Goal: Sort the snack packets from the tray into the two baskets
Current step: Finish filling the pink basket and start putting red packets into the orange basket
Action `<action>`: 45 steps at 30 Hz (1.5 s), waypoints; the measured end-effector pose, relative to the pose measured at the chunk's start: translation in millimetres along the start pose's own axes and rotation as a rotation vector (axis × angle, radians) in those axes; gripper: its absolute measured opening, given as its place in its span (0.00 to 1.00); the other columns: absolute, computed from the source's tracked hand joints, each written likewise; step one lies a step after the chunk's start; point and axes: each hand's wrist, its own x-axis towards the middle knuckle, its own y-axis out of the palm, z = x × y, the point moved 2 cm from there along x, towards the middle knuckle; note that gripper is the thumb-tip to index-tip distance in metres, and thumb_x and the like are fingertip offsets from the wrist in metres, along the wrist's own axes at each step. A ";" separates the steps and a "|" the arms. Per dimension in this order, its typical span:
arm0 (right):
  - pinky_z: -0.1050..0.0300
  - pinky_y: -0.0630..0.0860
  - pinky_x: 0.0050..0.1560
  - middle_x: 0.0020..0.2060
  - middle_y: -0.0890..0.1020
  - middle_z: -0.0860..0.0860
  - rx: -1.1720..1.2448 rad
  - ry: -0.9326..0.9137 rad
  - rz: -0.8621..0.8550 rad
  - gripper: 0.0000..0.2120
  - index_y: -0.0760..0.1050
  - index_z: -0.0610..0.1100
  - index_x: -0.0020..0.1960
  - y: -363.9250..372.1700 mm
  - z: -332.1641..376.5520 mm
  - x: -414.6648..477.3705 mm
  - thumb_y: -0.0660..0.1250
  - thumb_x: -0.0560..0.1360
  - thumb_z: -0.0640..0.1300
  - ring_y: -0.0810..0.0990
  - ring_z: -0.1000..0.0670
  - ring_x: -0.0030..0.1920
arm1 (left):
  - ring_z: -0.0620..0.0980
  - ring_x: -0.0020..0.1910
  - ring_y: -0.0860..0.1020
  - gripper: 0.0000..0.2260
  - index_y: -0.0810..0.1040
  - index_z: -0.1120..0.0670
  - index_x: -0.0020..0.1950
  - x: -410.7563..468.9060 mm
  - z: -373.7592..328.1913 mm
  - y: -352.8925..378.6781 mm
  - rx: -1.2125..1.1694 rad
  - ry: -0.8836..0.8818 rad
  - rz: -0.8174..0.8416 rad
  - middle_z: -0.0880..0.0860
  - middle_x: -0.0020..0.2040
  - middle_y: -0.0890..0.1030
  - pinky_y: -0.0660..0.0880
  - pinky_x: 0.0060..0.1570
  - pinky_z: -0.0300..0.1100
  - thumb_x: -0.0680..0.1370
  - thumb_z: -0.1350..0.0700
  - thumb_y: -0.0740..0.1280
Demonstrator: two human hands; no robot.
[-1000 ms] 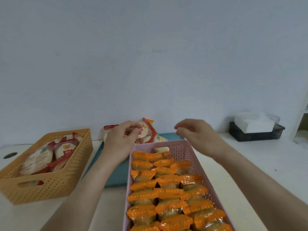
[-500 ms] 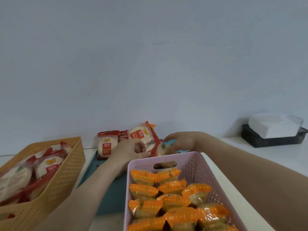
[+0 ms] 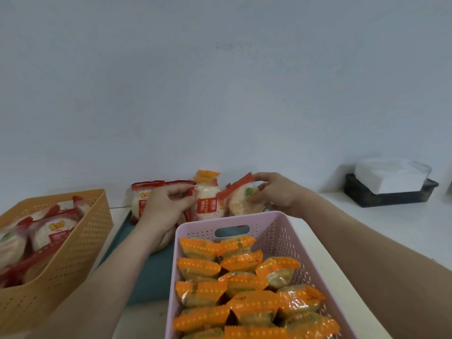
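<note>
A teal tray (image 3: 151, 277) lies against the wall, with a few red-edged white snack packets (image 3: 208, 201) and one orange-edged packet (image 3: 208, 174) standing at its far end. My left hand (image 3: 166, 204) pinches the red edge of a packet (image 3: 141, 199) there. My right hand (image 3: 276, 192) grips a tilted red-edged packet (image 3: 242, 199). An orange basket (image 3: 80, 241) on the left holds several red-edged packets. The pink basket (image 3: 276, 231) in front holds several orange packets (image 3: 239, 263).
A black tray (image 3: 391, 194) with a stack of white napkins sits at the far right on the white counter (image 3: 391, 228). A pale wall stands right behind the tray.
Both hands have reached further back to the packets at the wall. My right hand has closed on a red-edged packet and tipped it up; my left hand has pinched another.
</note>
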 end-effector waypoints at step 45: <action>0.48 0.83 0.43 0.48 0.81 0.40 -0.161 -0.169 0.124 0.14 0.73 0.40 0.55 190.6 118.8 -72.4 0.72 0.72 0.40 0.83 0.42 0.45 | 0.42 0.43 0.76 0.14 0.74 0.41 0.62 -139.3 -0.3 -173.0 0.984 0.088 -0.197 0.41 0.44 0.78 0.68 0.36 0.35 0.77 0.47 0.67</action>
